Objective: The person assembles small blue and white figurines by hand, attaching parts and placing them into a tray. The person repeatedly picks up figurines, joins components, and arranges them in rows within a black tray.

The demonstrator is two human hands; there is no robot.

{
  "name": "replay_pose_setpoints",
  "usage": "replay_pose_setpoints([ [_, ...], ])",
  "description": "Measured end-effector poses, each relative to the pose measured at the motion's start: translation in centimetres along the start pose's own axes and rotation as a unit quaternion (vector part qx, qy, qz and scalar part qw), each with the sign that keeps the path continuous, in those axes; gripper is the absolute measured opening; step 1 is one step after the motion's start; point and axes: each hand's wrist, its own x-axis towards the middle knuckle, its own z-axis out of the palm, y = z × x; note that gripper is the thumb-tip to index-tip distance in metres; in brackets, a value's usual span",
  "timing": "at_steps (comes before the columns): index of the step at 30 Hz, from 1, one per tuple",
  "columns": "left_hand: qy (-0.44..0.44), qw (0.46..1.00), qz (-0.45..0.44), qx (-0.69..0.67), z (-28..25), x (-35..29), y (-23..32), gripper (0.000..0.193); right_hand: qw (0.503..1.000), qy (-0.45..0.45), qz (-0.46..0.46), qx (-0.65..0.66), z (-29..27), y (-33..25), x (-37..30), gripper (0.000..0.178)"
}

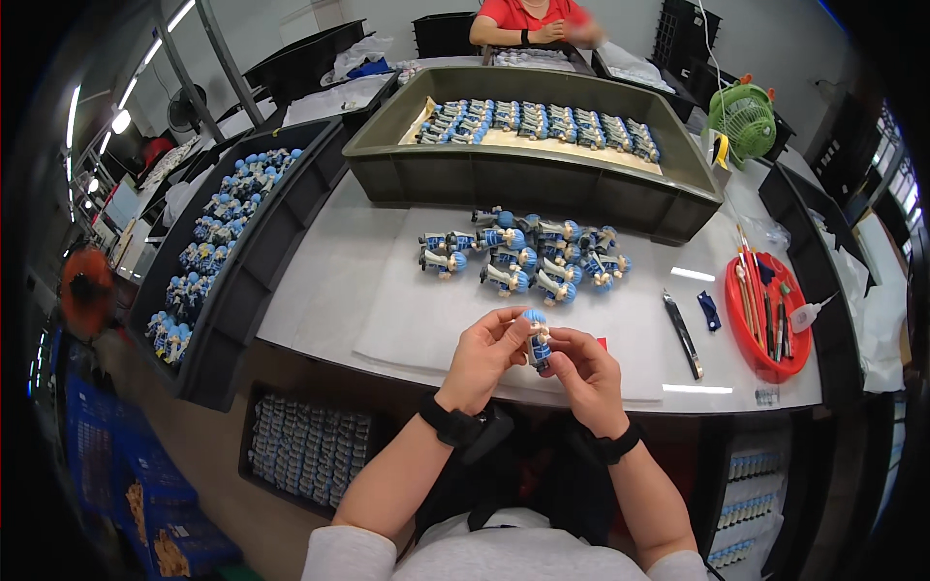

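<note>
A small blue-haired figurine [539,345] stands upright between my two hands, above the front edge of the white table [426,334]. My left hand [484,356] closes its thumb and fingers on the figurine's upper part. On the other side, my right hand [587,376] pinches it lower down, near its dark base. Beyond my hands lies a loose pile of similar figurines [509,259] in blue and dark clothing, most of them on their sides. The face and fine details of the held figurine are too small to make out.
Behind the pile stands a large grey bin [542,189] with rows of figurines. A black tray [276,208] of figurines flanks the table's left. At right are tweezers [683,334], a red dish [800,351] with brushes, and a green fan [742,121]. Another person [504,24] sits opposite.
</note>
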Motion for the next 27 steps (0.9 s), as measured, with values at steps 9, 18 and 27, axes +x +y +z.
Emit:
replay_pose_setpoints([
  [9, -0.013, 0.998, 0.059, -0.034, -0.3, 1.2, -2.3, 0.030, 0.999, 0.046, -0.024, -0.014, -0.3, 1.3, -0.1, 0.035],
  [18, -0.017, 0.998, 0.053, -0.012, -1.1, 0.9, -2.6, 0.031, 0.987, 0.071, -0.069, -0.128, -0.3, 1.3, -0.1, 0.049],
  [27, -0.026, 0.995, 0.064, -0.078, -1.2, 1.0, -2.5, 0.032, 0.991, 0.083, -0.049, -0.096, -0.1, 1.7, 0.1, 0.047],
])
